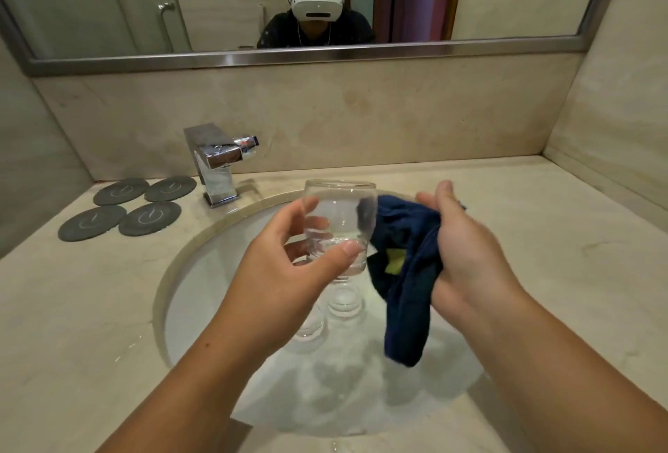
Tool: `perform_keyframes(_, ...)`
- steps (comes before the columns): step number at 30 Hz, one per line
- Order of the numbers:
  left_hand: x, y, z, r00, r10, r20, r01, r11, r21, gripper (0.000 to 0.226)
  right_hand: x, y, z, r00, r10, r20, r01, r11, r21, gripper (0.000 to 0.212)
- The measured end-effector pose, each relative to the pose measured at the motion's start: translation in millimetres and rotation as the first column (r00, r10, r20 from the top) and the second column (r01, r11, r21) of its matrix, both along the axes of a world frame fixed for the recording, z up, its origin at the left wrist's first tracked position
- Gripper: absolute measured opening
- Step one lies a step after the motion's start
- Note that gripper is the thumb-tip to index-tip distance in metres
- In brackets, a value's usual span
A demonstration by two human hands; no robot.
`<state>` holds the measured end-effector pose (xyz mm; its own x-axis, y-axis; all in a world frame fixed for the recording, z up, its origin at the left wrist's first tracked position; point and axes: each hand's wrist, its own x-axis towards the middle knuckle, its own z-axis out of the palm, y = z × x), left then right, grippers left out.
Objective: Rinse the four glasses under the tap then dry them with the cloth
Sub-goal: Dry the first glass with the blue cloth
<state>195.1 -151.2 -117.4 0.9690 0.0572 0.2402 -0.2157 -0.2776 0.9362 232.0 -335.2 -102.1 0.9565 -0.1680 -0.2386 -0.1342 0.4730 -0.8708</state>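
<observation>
Glass in left hand grip, cloth in right hand

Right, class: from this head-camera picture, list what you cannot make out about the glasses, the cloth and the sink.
- Head view, glasses in the sink: two show; the left hand and forearm hide any others.
- Held glass, wet or dry: clear and blurred.
- Cloth, full shape: bunched in the right hand.
- Sink's near rim: cut off by the bottom edge.
</observation>
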Motion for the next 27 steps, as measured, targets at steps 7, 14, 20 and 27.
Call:
perform_keyframes(7,0.6,-3.1,-0.7,1.0,0.017,0.021,-0.016,1.0,-0.026,0.079,-4.3,7.8,-6.3,0.983,0.185,-0.009,-0.184,0.974,-0.132,0.038)
perform_keyframes(14,1.3,-1.7,-0.1,0.995,0.081,0.056,-0.081,0.997,0.011,0.071,-10.0,5.9,3.5,0.988,0.153,-0.031,-0.156,0.947,-0.282,0.034)
perform_keyframes(20,1.7,0.1,6.8,0.99,0.134,0.046,-0.135,0.991,0.014,0.065,-7.6,0.9,4.3,0.998,0.011,0.059,0.009,0.946,-0.325,0.039)
perform_keyframes(27,-11.7,16.7,17.2,0.987,0.161,0.013,-0.161,0.987,0.009,0.086,-15.9,14.1,23.5,0.983,0.068,0.17,0.009,0.91,-0.414,0.028)
